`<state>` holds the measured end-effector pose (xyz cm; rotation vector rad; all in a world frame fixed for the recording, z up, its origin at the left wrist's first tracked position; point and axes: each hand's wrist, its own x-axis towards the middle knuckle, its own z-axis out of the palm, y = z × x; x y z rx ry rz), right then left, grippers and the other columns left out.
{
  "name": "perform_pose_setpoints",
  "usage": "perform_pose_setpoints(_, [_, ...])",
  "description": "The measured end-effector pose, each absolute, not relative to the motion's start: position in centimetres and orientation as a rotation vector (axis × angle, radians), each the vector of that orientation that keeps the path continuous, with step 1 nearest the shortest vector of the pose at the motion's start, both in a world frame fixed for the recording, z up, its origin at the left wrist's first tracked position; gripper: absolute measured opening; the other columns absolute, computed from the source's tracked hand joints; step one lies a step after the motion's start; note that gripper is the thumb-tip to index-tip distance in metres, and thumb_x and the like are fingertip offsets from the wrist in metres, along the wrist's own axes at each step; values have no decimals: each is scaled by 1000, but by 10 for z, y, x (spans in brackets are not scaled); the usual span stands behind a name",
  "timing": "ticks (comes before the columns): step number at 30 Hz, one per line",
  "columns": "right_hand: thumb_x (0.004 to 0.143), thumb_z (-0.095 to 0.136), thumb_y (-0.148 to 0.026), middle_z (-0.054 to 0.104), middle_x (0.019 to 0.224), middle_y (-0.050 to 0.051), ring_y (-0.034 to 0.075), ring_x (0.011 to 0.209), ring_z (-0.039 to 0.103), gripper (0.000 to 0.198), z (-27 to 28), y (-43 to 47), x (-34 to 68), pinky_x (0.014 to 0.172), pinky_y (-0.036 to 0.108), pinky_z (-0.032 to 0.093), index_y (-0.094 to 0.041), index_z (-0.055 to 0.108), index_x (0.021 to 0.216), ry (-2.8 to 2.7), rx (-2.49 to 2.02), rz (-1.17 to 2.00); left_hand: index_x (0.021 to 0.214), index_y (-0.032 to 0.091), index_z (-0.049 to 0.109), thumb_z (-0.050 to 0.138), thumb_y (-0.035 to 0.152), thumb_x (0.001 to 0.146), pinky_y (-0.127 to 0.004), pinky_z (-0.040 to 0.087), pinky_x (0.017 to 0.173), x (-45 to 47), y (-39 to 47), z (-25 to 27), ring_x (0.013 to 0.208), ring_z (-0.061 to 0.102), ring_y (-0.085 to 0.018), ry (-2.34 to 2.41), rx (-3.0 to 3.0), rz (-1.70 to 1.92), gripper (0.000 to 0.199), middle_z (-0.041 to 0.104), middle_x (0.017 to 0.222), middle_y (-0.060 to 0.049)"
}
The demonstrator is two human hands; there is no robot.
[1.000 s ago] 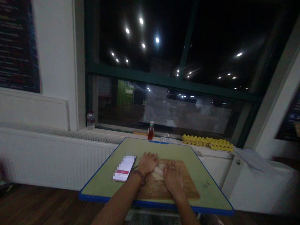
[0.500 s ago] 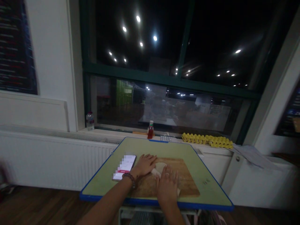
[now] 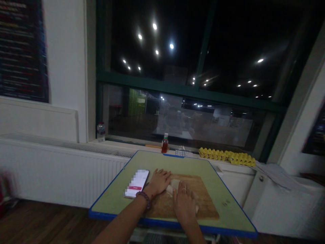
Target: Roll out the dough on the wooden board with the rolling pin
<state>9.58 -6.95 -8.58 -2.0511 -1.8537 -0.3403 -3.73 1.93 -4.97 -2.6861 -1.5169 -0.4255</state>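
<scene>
A piece of pale dough (image 3: pixel 175 184) lies on a wooden board (image 3: pixel 207 200), partly hidden under my fingers. My right hand (image 3: pixel 185 203) is flat over the dough, its fingers stretched forward and a ring on one of them. A bit of pale dough also shows at the right side of this hand. My left hand (image 3: pixel 159 182), with a beaded bracelet at the wrist, rests open at the board's upper left, fingertips beside the dough's left edge. Whether those fingertips press on it I cannot tell. Left of that hand is a phone (image 3: pixel 138 183) with its screen lit.
The board and phone are on a small green table (image 3: pixel 228 217) with a blue rim. Behind it, the sill holds a red-brown sauce bottle (image 3: pixel 165 144), yellow egg trays (image 3: pixel 225 156) and a clear bottle (image 3: pixel 101 132). A white radiator (image 3: pixel 63 176) stands at the left.
The camera view has shifted slightly, so everything sits a little lower and to the right. Both hands keep nearly the same places on the board, and the dough's visible shape differs slightly.
</scene>
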Motion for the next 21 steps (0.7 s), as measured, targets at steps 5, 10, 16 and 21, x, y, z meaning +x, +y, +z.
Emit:
perform_pose_setpoints(5, [98, 27, -31, 43, 148, 11, 28, 143, 29, 50, -73, -53, 122, 116, 52, 15, -18, 49, 141, -1992, -1919, -350, 134, 20, 56, 29, 34, 96, -49, 30, 110, -22, 24, -49, 128, 49, -27, -1606, -2562, -466, 48, 62, 133, -8])
perform_pose_setpoints(10, [99, 25, -33, 48, 145, 11, 29, 144, 24, 50, -59, -41, 133, 117, 52, 7, -19, 59, 133, -2122, -1895, -300, 129, 19, 59, 33, 33, 94, -47, 36, 104, -18, 24, -48, 120, 55, -28, -1617, -2523, -498, 46, 66, 125, -11])
perform_pose_setpoints(16, [100, 24, -42, 51, 142, 10, 26, 144, 27, 51, -52, -17, 144, 116, 51, 10, -23, 61, 129, -2142, -1879, -226, 124, 21, 62, 34, 38, 94, -42, 40, 100, -16, 24, -42, 120, 55, -27, -1643, -2537, -472, 44, 65, 127, -10])
perform_pose_setpoints(21, [100, 28, -39, 52, 142, 9, 23, 143, 29, 47, -49, 7, 154, 116, 47, 15, -22, 64, 124, -2196, -1849, -132, 125, 20, 62, 29, 50, 95, -42, 41, 100, -14, 29, -44, 119, 56, -28, -1703, -2546, -539, 54, 66, 125, -10])
